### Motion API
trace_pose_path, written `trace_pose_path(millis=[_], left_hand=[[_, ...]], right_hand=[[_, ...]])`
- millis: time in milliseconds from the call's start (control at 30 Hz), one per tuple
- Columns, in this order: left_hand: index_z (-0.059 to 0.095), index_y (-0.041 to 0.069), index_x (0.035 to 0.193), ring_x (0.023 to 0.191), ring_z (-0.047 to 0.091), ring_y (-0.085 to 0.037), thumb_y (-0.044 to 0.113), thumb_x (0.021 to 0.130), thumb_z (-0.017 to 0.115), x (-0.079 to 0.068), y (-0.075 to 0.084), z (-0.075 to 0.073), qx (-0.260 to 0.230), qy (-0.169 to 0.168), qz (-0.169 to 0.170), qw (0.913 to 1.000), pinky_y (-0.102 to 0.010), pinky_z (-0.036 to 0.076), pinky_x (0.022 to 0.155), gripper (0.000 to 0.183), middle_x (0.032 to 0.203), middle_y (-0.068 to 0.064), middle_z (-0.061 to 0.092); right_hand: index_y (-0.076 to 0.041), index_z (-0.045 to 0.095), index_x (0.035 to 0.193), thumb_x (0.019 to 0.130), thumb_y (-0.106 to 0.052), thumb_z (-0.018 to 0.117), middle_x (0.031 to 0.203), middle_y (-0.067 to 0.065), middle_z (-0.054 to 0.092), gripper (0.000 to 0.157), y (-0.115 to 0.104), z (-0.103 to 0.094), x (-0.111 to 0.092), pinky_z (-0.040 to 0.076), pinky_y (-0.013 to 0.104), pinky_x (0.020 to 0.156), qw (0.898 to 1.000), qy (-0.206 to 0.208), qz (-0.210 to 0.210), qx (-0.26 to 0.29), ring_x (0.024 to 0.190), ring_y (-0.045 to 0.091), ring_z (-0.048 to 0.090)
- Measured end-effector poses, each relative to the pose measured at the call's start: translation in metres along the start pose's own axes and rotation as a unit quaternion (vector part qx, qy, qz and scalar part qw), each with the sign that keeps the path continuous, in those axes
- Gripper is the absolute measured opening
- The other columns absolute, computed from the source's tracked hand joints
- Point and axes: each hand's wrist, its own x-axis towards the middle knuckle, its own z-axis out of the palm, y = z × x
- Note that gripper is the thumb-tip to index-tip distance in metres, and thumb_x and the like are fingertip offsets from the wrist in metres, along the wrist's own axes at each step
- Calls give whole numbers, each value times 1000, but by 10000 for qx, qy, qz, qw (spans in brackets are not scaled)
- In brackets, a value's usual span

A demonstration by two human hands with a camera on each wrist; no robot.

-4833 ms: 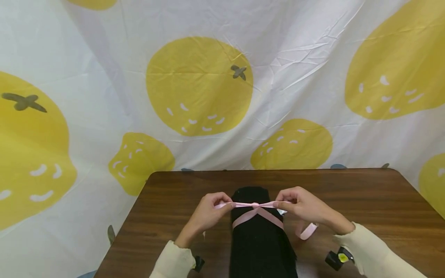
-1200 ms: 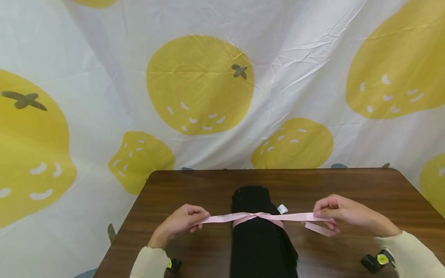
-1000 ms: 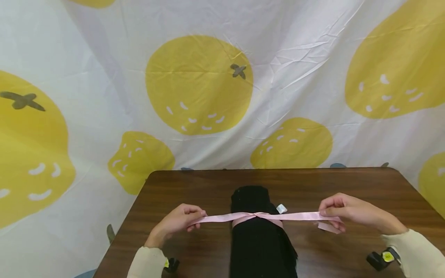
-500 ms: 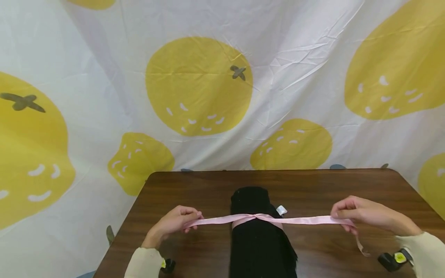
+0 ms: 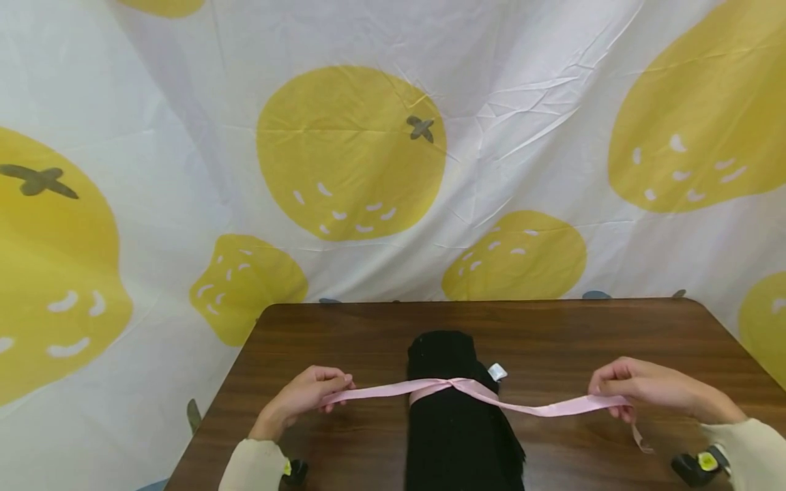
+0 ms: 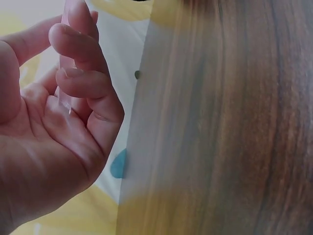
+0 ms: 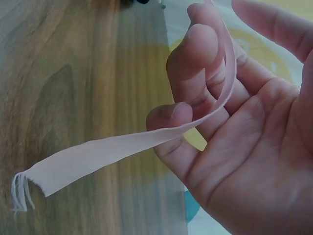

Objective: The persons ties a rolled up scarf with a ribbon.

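Note:
A rolled black cloth bundle [image 5: 460, 436] lies on the table with a pink ribbon [image 5: 383, 391] round it, crossed or knotted on top. My left hand [image 5: 305, 397] pinches one ribbon tail out to the left, fairly straight. Out to the right, my right hand [image 5: 660, 390] pinches the other tail, which sags between bundle and fingers. In the right wrist view the ribbon's frayed end [image 7: 36, 183] hangs past the curled fingers. The left wrist view shows the left tail's short end [image 6: 65, 100] inside the curled fingers. A white tag [image 5: 497, 372] sticks out at the bundle's right side.
The brown wood-grain table [image 5: 344, 327] has its far edge against a hanging white cloth [image 5: 184, 170] printed with yellow fruit. Black wrist devices [image 5: 694, 469] sit below both wrists.
From close to the knot, both hands have moved far apart along the ribbon, and the knot now lies flat on the bundle. Over the last half second the right tail has slackened.

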Motion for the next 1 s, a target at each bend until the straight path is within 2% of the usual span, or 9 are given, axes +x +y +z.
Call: trace_pose_path(millis=[100,200,333,600,800,1000], left_hand=[[70,-2,100,55,49,-8,30,100,59,0,-3,0,72,44,31,10000,-21,38,51,34,70,-4,62],[70,-2,99,55,48,-9,30,100,59,0,-5,-1,100,65,22,9999,-22,37,51,34,67,-2,59],[70,-1,99,56,49,-9,32,99,59,-1,-7,-1,83,93,-45,9999,-23,38,51,35,67,-2,59],[70,-2,99,57,52,-9,31,99,60,-1,-13,-2,-96,193,-235,9995,-22,42,51,34,70,-2,61],[70,-1,98,57,53,-9,31,98,61,2,-18,-4,-271,267,-332,9987,-21,44,52,33,70,-2,61],[69,-2,99,60,57,-9,29,100,59,3,-22,-5,-460,398,-516,9968,-22,49,55,33,73,-3,62]], right_hand=[[14,60,107,104,-3,40,73,32,54,26,3,0,-1,55,25,55,9997,81,191,-87,65,4,61],[13,61,107,104,-4,40,71,16,63,27,6,-1,-2,56,33,51,9991,146,365,-146,63,5,61],[12,62,106,105,-6,40,76,0,66,28,10,-5,-4,56,37,49,9982,254,474,-249,62,5,61],[19,55,97,106,-10,41,73,-4,64,34,18,-10,-10,55,29,50,9959,388,699,-419,60,5,61],[18,58,99,105,-5,37,76,-3,65,32,24,-16,-14,53,21,56,9974,452,532,-184,63,5,62],[14,62,98,105,-7,36,74,-1,66,35,34,-22,-21,52,22,54,9949,640,758,-203,61,6,62]])
